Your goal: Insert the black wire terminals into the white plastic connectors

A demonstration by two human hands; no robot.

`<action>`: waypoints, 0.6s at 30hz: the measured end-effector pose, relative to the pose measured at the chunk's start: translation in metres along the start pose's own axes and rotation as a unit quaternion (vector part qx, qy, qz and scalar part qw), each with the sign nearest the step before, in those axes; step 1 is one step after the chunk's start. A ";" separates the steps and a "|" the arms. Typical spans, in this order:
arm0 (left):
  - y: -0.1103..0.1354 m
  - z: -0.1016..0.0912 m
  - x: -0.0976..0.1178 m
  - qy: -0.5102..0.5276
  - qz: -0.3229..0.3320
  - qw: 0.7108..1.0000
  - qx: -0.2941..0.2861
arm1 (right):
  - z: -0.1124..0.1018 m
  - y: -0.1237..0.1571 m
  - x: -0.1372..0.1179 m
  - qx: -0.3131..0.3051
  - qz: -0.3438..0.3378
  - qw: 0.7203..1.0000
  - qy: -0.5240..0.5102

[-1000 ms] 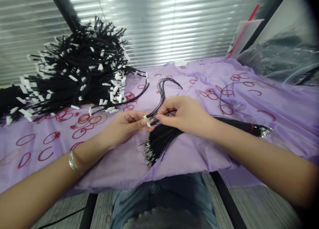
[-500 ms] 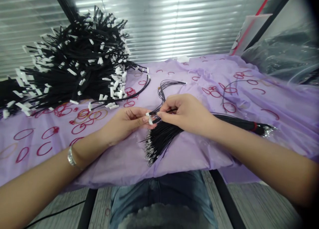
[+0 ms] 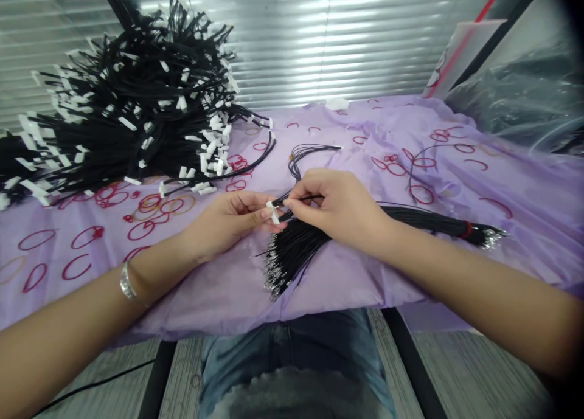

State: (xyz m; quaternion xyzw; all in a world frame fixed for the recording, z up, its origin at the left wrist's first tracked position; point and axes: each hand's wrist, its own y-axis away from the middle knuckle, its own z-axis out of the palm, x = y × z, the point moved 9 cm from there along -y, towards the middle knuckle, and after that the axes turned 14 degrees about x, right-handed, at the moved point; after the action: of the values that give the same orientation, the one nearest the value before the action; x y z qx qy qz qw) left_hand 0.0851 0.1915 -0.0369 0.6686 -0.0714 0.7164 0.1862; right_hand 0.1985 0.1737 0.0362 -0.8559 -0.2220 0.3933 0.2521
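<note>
Left hand (image 3: pixel 230 224) pinches white connector (image 3: pixel 274 213) over counter (image 3: pixel 347 279), near left end of wire bundle (image 3: pixel 303 245); right hand (image 3: pixel 340 203) pinches black wire (image 3: pixel 312 197); connector likely light, stiff; wire limp, best gripped near tip

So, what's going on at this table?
A person holds a small white connector in the left hand, and the right hand pinches a thin black wire close beside it. A bundle of black wires lies on the purple cover by the right hand; white-ended black cables are heaped to the left.
</note>
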 end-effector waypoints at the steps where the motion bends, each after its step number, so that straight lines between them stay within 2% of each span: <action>1: 0.000 0.000 -0.001 0.008 -0.004 1.000 0.001 | 0.000 0.000 -0.002 0.002 -0.014 1.000 0.009; 9: 0.000 0.000 -0.001 0.023 -0.015 1.000 0.008 | 0.001 0.002 -0.010 0.002 -0.066 0.997 0.031; 18: 0.001 0.000 -0.006 0.014 -0.022 1.000 0.017 | 0.014 0.008 -0.003 -0.043 -0.029 0.999 0.011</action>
State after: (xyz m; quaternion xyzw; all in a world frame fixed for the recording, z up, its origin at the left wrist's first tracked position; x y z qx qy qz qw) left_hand 0.0850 0.1896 -0.0424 0.6630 -0.0422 0.7225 0.1916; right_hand 0.1874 0.1692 0.0248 -0.8636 -0.2604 0.3661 0.2288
